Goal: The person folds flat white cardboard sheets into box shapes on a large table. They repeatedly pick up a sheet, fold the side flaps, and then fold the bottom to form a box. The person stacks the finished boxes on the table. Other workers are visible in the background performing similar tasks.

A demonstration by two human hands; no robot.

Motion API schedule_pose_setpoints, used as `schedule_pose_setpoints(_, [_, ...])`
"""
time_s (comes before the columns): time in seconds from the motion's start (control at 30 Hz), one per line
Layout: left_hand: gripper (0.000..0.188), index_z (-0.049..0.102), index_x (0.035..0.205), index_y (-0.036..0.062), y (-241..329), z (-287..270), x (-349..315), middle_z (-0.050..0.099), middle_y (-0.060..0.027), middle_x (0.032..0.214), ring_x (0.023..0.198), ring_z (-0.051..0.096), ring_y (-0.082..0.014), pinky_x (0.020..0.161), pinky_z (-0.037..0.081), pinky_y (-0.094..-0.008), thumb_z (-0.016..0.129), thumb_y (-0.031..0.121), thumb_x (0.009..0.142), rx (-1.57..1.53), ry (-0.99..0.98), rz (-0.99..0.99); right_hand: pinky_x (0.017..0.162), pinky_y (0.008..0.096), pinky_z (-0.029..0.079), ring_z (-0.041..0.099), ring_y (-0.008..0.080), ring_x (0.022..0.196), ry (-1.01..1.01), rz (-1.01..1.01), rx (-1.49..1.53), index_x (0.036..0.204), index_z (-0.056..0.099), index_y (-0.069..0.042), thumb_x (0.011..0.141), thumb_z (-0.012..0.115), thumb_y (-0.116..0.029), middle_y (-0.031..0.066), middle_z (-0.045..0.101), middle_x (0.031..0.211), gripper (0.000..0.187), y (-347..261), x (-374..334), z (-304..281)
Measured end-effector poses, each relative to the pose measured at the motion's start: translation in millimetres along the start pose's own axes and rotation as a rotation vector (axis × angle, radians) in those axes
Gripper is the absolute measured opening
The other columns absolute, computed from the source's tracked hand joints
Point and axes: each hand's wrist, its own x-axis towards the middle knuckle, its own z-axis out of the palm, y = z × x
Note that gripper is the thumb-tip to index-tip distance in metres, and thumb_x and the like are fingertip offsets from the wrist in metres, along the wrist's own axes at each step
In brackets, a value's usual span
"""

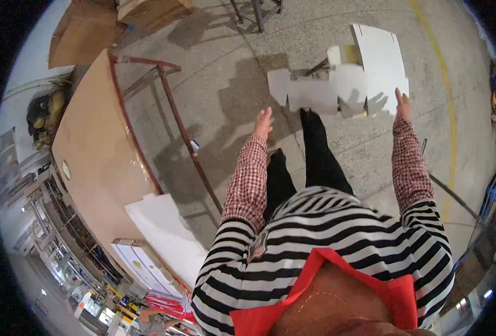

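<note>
Striped sleeves nearest, I'm reaching both empty, open grips, left hand and right hand, toward the flattened white carton, judging it light, floppy, best gripped by opposite edges.

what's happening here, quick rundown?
A person stands on a concrete floor, both arms stretched forward toward white flat-cut cardboard box blanks lying ahead. The right hand is at the edge of the blanks; whether it touches them can't be told. The left hand is open in the air, holding nothing. To the person's left is a brown-topped table on a red metal frame, with a white sheet stack on it.
</note>
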Motion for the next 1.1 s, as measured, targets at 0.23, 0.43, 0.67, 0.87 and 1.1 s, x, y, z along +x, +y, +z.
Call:
schedule_pose_setpoints(0.23, [0.094,0.012,0.144,0.0052,44.3,41.3,159.4,0.016,-0.0149,0.148,0.135,0.022,-0.032,0.107,0.025,-0.0453,0.042,0.068,0.081,0.078,0.28,-0.065,0.102,0.0378,0.032,0.038,0.0334,0.126,0.018,-0.202,-0.616,0.13,0.035,0.012,0.068,0.067,-0.062,0.0284,0.039,0.133,0.102,15.7,232.4,-6.7])
schedule_pose_setpoints(0.43, [0.093,0.024,0.14,0.0001,26.1,22.3,263.7,0.029,-0.0182,0.143,0.129,0.032,-0.0326,0.104,0.028,-0.0402,0.045,0.068,0.08,0.011,0.225,-0.106,0.073,0.0318,0.038,0.048,0.0188,0.084,-0.239,0.006,-0.72,0.096,0.051,0.003,0.07,0.068,-0.058,0.0118,0.052,0.088,0.068,17.4,272.4,4.9])
schedule_pose_setpoints(0.67, [0.086,0.036,0.134,-0.0034,37.6,36.9,259.6,0.04,-0.02,0.136,0.126,0.038,-0.0314,0.103,0.031,-0.0391,0.049,0.063,0.081,0.101,0.314,-0.058,0.069,0.032,0.045,0.053,0.0185,0.077,-0.138,0.067,-0.754,0.092,0.059,0.007,0.071,0.068,-0.057,0.0101,0.058,0.084,0.068,29.1,285.4,-15.8])
schedule_pose_setpoints(0.87, [0.095,0.026,0.137,-0.0063,9.8,-29.5,226.9,0.034,-0.022,0.14,0.13,0.033,-0.0311,0.104,0.028,-0.0386,0.051,0.064,0.079,0.048,0.317,-0.071,0.066,0.0311,0.043,0.051,0.0163,0.072,-0.167,-0.004,-0.556,0.086,0.059,0.003,0.07,0.068,-0.058,0.0078,0.057,0.077,0.064,33.0,275.9,0.7])
schedule_pose_setpoints(1.1, [0.087,0.035,0.134,-0.0029,31.5,-30.6,197.3,0.041,-0.0194,0.135,0.124,0.04,-0.0305,0.103,0.03,-0.0362,0.048,0.065,0.08,0.046,0.267,-0.008,0.061,0.0285,0.04,0.047,0.0126,0.067,-0.137,0.0,-0.635,0.074,0.052,-0.002,0.072,0.068,-0.056,0.0041,0.053,0.07,0.055,21.7,289.4,-6.4])
